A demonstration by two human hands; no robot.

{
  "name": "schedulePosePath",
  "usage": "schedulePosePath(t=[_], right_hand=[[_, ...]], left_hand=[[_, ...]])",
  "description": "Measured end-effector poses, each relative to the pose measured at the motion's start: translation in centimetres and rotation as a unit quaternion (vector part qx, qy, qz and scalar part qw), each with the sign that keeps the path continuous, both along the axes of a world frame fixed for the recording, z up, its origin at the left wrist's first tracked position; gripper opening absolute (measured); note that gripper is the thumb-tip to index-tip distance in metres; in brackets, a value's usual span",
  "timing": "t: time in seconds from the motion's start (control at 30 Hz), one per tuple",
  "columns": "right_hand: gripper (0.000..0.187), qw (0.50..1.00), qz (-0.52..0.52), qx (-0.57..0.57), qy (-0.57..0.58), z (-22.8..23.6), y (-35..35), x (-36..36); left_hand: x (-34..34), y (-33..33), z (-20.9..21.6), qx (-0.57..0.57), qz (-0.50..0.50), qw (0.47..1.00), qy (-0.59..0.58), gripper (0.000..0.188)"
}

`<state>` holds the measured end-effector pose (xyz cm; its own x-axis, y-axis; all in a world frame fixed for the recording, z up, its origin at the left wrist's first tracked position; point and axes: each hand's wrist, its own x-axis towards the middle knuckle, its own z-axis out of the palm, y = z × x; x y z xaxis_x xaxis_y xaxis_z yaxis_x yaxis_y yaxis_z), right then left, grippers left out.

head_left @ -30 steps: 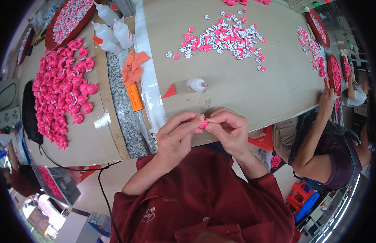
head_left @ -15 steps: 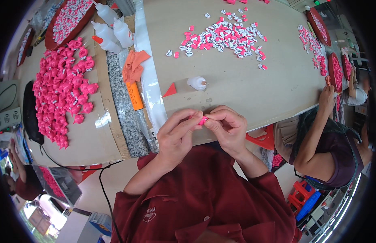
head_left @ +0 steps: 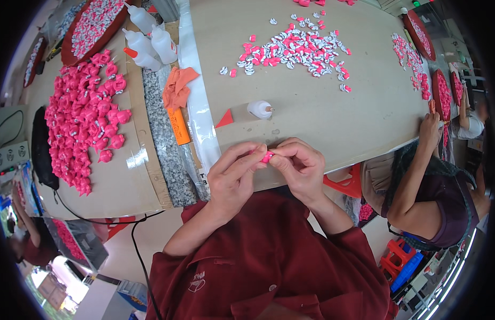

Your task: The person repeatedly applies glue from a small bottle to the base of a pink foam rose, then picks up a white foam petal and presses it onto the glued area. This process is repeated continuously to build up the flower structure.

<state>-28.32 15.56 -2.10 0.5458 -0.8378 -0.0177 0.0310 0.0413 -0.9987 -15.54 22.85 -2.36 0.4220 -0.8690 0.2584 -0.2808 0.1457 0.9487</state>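
Note:
A small pink plastic piece (head_left: 267, 157) is pinched between my two hands at the near edge of the table. My left hand (head_left: 238, 169) grips it with thumb and fingertips from the left. From the right, my right hand (head_left: 299, 166) closes thumb and forefinger on the same piece. Fingers hide most of its shape. Just beyond my hands a small white squeeze bottle (head_left: 258, 110) lies on its side, its tip to the right. Farther off is a scattered heap of small pink and white pieces (head_left: 306, 50).
To the left lie a heap of pink figures (head_left: 82, 117), several white squeeze bottles (head_left: 164, 45), an orange cloth (head_left: 178, 88) and an orange strip (head_left: 178, 127). A red triangle (head_left: 224, 118) rests near the bottle. A co-worker's arm (head_left: 412, 186) reaches in at right. A black cable (head_left: 134, 240) hangs at left.
My hands keep nearly the same pinch on the pink piece. The view has shifted very slightly. At the far left, another person's arm has moved.

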Motion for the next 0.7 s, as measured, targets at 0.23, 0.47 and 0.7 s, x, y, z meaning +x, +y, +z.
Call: schedulePosePath(t=[0.23, 0.47, 0.7], right_hand=[[0.005, 1.000, 0.000, 0.008, -0.004, 0.01, -0.06, 0.05], [0.005, 1.000, -0.002, 0.016, -0.007, 0.06, -0.03, -0.01], [0.005, 1.000, -0.004, 0.020, -0.008, 0.15, -0.02, 0.04]], left_hand=[[0.04, 0.06, 0.02, 0.010, -0.001, 1.000, 0.003, 0.029], [0.04, 0.04, 0.02, 0.012, 0.000, 1.000, 0.003, 0.030], [0.05, -0.01, 0.19, 0.015, -0.001, 1.000, 0.008, 0.026]])
